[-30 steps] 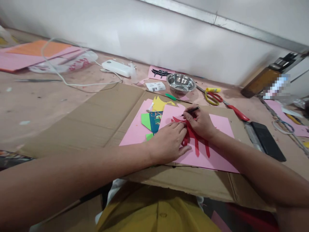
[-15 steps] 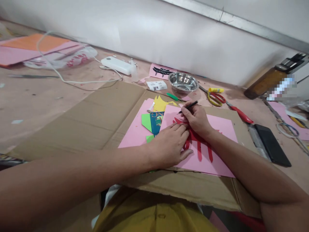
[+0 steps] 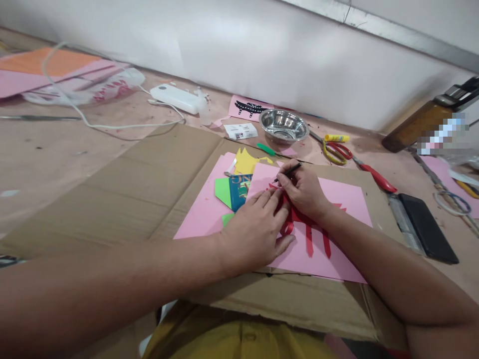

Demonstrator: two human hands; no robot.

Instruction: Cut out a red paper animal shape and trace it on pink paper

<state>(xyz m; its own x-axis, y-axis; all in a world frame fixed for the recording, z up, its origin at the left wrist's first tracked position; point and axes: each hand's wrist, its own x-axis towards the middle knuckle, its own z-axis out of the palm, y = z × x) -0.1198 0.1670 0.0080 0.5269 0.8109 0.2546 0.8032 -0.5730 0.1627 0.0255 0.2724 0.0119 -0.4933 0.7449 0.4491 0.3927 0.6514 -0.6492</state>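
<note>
A red paper cutout (image 3: 309, 237) with leg-like strips lies on a pink sheet (image 3: 348, 254). Across its left part rests my left hand (image 3: 258, 232), fingers stretched out and pressing it flat. My right hand (image 3: 307, 192) is closed around a slim black pencil (image 3: 292, 169), its tip down at the cutout's upper left edge. Both hands and the right forearm hide much of the red shape. Left of the sheet, a yellow paper cutout (image 3: 245, 162), a dark blue printed piece (image 3: 236, 192) and a green paper piece (image 3: 222, 192) lie on more pink paper.
Brown cardboard (image 3: 130, 187) lies under the papers. Beyond it stand a steel bowl (image 3: 283, 124), a green-handled tool (image 3: 266, 149), scissors (image 3: 335, 152) and a yellow glue stick (image 3: 337, 138). A black phone (image 3: 428, 229) is at the right, a white cabled device (image 3: 175, 98) at the back left.
The pencil tip has moved slightly down and left to the cutout's edge, with my right hand following. My left hand stays spread on the red paper. The view has shifted a little.
</note>
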